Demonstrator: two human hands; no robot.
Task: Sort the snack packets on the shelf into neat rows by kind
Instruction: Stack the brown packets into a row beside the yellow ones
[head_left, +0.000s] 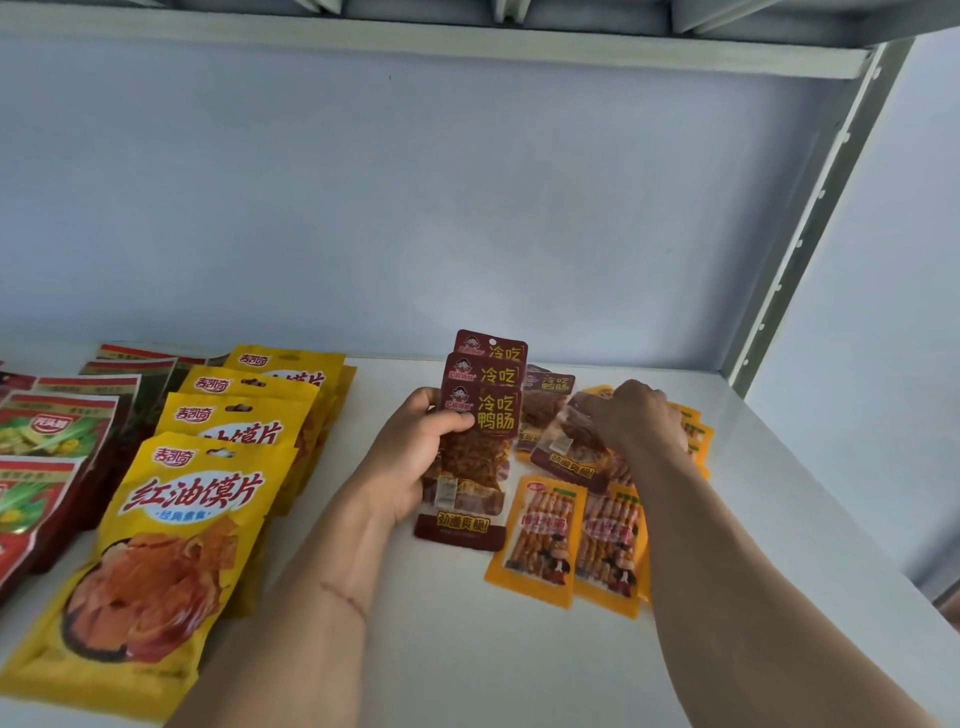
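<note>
White shelf board (519, 649) below, pale blue-grey back wall (415, 208) behind. Grey metal shelf (415, 47) overhead. Perforated grey upright post (810, 223) at right.

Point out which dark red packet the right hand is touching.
The tilted dark red packet lying on the shelf under the right hand; the others are fanned in the left hand or lie behind it.

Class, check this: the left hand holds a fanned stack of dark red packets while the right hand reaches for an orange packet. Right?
Not quite. The head view shows the right hand gripping another dark red packet, not an orange one. The left hand does hold the fanned stack.
</note>
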